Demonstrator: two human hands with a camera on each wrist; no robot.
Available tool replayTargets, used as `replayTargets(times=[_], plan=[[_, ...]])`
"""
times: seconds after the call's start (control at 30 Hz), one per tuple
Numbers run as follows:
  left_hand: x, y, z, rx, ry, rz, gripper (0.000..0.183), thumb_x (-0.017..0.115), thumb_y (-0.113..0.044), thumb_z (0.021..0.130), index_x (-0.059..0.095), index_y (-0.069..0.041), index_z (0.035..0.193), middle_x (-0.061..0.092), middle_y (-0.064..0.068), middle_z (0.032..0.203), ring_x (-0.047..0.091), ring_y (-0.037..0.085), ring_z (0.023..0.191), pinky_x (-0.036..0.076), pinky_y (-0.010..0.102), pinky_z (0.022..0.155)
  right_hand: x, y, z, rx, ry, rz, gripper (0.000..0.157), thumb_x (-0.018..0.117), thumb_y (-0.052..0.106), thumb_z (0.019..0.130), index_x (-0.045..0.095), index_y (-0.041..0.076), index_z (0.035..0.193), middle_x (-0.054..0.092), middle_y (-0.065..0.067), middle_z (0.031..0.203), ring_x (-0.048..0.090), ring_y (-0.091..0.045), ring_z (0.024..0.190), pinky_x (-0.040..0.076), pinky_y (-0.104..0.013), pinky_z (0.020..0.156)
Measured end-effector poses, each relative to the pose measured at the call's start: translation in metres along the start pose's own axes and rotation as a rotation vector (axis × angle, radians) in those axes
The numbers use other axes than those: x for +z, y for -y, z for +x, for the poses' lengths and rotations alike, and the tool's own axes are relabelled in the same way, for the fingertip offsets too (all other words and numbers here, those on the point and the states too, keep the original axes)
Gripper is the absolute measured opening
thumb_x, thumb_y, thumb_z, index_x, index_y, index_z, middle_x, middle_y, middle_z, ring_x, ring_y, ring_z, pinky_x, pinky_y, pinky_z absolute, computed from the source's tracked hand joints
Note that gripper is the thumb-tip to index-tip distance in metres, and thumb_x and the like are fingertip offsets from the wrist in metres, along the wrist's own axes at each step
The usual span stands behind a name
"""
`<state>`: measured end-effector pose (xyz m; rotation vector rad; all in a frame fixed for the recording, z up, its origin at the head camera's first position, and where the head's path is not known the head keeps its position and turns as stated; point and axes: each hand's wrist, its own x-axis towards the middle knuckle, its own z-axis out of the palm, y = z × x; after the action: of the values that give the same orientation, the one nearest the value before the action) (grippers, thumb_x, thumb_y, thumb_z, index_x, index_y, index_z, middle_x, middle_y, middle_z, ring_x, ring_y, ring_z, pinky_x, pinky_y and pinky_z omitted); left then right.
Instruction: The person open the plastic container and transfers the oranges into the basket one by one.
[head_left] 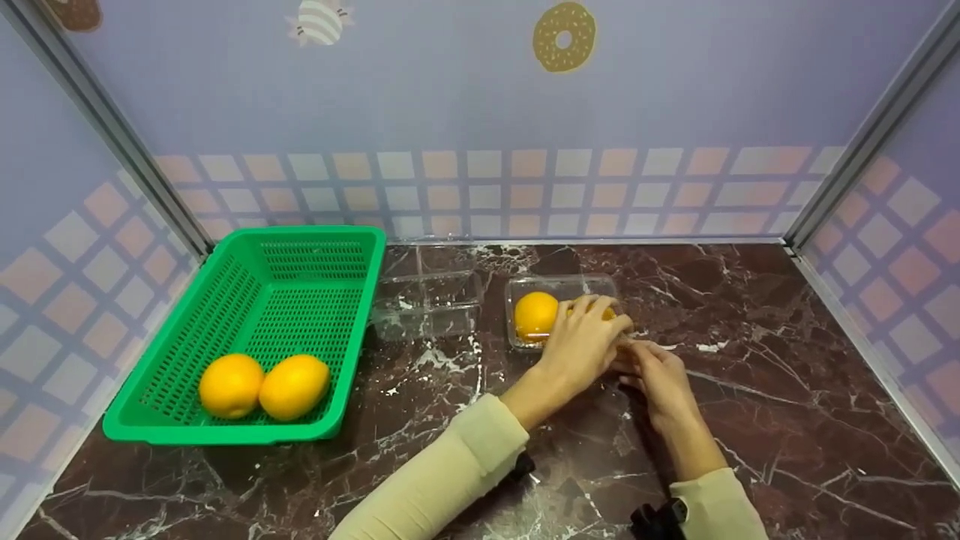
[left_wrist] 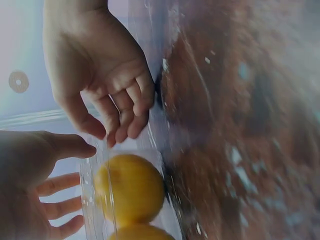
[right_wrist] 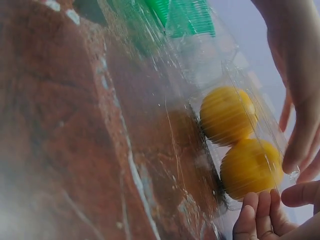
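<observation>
Clear plastic walls are seen under the fingers of the left hand [head_left: 581, 341]: a small rectangular container [head_left: 577, 283], in which two oranges are held side by side. The left orange [head_left: 535, 315] is left visible just left of these fingers, while the right orange [right_wrist: 251, 167] is partly covered by them in the head view. In the left wrist view, the left fingers [left_wrist: 62, 208] are held nearly straight and spread apart, with their tips laid against the top of the container.

The right hand [head_left: 660, 375] is placed at the container's right end, just beside the left hand. Its fingers [right_wrist: 263, 212] are loosely bent, with the tips brought to the container's edge; whether the plastic is pinched between them and the thumb cannot be told.

To the left of both hands' fingers, near the first container, a second clear container [head_left: 427, 289] is set on the dark marbled surface [head_left: 787, 375]. Farther left, well apart from the fingers, a green slotted basket [head_left: 225, 433] is placed, and two more oranges [head_left: 294, 387] are held touching at its near end. Beyond the fingers, the surface is bounded by a lilac wall [head_left: 412, 90] printed with a doughnut [head_left: 565, 37].
</observation>
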<state>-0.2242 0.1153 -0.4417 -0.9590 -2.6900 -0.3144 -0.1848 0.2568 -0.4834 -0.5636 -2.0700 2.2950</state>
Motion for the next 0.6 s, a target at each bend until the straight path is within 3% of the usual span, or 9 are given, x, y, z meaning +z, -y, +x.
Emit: replayTargets(times=[0.33, 0.6], plan=[[0.000, 0.028, -0.020, 0.061, 0.005, -0.039, 0.058, 0.069, -0.012, 0.100, 0.058, -0.036, 0.151, 0.057, 0.005, 0.152, 0.056, 0.028, 0.137, 0.046, 0.048, 0.113, 0.000, -0.002, 0.001, 0.001, -0.006, 0.006, 0.020, 0.052, 0.011, 0.108, 0.069, 0.001, 0.111, 0.072, 0.001, 0.091, 0.071, -0.010, 0.081, 0.059, -0.024, 0.075], [-0.003, 0.054, -0.038, 0.081, -0.045, -0.031, 0.042, 0.069, -0.018, 0.101, 0.067, -0.028, 0.142, 0.063, 0.007, 0.148, 0.057, 0.027, 0.138, 0.044, 0.050, 0.118, -0.002, -0.001, 0.001, 0.013, 0.002, 0.022, 0.022, 0.051, 0.013, 0.109, 0.067, -0.002, 0.116, 0.071, 0.000, 0.090, 0.070, -0.009, 0.081, 0.060, -0.023, 0.076]])
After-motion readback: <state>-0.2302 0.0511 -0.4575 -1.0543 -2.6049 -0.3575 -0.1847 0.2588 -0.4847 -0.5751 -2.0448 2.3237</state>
